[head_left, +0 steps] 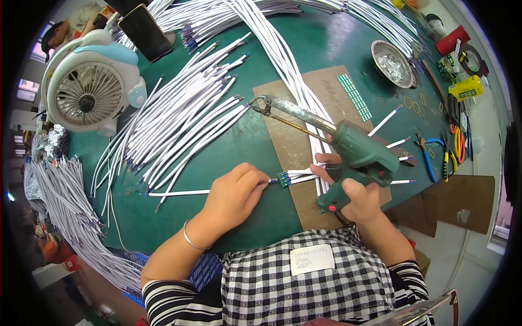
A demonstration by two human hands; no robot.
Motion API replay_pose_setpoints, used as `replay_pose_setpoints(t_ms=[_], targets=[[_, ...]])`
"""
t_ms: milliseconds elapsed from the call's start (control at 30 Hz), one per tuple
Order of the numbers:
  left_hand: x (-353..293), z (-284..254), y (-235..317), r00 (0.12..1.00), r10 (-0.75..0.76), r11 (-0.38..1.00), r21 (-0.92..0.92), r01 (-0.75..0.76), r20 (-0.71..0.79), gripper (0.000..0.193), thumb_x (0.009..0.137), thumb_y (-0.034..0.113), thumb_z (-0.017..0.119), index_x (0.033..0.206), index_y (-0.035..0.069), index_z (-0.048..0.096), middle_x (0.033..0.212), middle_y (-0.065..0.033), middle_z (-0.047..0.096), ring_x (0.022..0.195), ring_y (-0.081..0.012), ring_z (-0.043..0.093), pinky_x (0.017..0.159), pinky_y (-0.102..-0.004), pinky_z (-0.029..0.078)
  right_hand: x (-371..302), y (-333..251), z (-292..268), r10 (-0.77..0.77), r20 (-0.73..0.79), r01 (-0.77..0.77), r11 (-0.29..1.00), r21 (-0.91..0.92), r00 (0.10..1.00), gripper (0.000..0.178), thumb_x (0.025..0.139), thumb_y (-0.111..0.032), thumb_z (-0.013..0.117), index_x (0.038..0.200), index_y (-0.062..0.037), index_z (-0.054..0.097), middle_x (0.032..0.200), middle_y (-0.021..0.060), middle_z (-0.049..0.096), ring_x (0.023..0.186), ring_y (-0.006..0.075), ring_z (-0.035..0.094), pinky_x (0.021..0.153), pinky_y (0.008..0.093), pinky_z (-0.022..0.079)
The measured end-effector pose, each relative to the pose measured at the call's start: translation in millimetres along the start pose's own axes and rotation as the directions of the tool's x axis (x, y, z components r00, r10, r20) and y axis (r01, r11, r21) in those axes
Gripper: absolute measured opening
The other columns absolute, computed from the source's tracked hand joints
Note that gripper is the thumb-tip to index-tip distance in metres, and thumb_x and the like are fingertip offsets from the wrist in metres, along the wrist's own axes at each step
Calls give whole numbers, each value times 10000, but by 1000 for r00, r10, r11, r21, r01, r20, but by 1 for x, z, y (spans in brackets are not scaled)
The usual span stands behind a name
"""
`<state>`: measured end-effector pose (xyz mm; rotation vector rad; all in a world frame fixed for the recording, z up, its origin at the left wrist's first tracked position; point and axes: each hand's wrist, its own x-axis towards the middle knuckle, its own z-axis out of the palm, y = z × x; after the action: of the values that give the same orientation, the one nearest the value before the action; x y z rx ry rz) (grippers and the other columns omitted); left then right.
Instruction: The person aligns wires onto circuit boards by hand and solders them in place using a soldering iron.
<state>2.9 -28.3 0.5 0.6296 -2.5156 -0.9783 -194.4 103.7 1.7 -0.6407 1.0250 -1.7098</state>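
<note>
My left hand (234,195) pinches a white cable (179,193) near its stripped end. That end points right and meets, or nearly meets, a small green circuit board (283,180); I cannot tell whether they touch. Several white cables run from the board's other side toward my right hand (361,200). The right hand is wrapped round the handle of a green soldering gun (363,152). Its metal barrel and thin brass-coloured tube (293,126) point up and left, with the tip over the ends of loose cables, away from the board.
A brown board (272,117) lies on the green table (217,146), under a bundle of white cables (280,57). Around it are a cable pile (174,114), a fan (87,92), a phone (145,32), a metal bowl (391,64), a perforated green panel (354,98) and pliers (427,155).
</note>
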Motion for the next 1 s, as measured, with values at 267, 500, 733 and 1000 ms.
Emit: replay_pose_setpoints(t_ms=[267, 500, 733, 1000], targets=[[-2, 2, 2, 999, -44, 996, 81, 46, -31, 119, 731, -7, 650, 835, 44, 624, 730, -82, 548, 612, -243, 559, 530, -325, 453, -2, 3, -3, 32, 40, -28, 994, -106, 999, 666, 787, -200, 633, 1330, 30, 325, 1239, 241, 473, 1187, 342, 465, 1021, 503, 369], [-3, 5, 0, 997, -35, 999, 39, 38, -66, 136, 728, -19, 649, 852, 32, 627, 711, -90, 532, 593, -239, 541, 516, -323, 437, -4, 6, -6, 26, 47, -20, 991, -131, 999, 660, 794, -196, 625, 1329, 43, 322, 1230, 264, 478, 1188, 342, 467, 1032, 503, 351], [1, 9, 6, 996, 65, 984, 168, -55, -55, 128, 725, 12, 670, 838, 50, 623, 691, -76, 517, 580, -240, 536, 507, -332, 434, -5, 5, -3, 22, 72, -9, 985, -173, 997, 646, 792, -157, 593, 1337, 48, 312, 1251, 277, 467, 1191, 345, 466, 1040, 479, 344], [-3, -1, 10, 997, 68, 964, 259, -55, -42, 138, 716, 26, 668, 840, 65, 622, 681, -63, 510, 572, -229, 534, 492, -334, 423, -5, 5, -2, 20, 54, -11, 986, -168, 998, 647, 787, -158, 599, 1332, 48, 318, 1248, 289, 467, 1190, 354, 467, 1036, 481, 350]])
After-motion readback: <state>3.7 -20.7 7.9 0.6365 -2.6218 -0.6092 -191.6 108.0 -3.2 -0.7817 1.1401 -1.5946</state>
